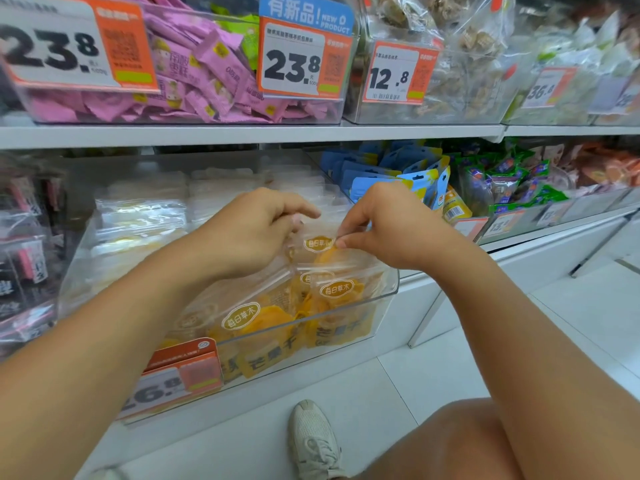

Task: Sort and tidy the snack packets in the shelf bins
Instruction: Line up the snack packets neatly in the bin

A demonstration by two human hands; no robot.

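A clear plastic bin [388, 292] on the lower shelf holds several clear packets of orange dried mango [263, 320] with oval labels. Both hands are over this bin. My left hand [249, 233] has its fingers curled and grips the top edge of an upright mango packet [317, 245] at the left. My right hand [391, 230] pinches the same packet's top edge at the right, between thumb and forefinger. The packet stands at the front of a row of similar packets further back in the bin.
Blue and yellow packets [398, 174] fill the bin to the right, green ones [512, 181] beyond. Dark packets [24, 244] stand at the left. The upper shelf [242, 135] holds pink packets [194, 74] and price tags. My shoe [311, 438] and knee [467, 441] are below.
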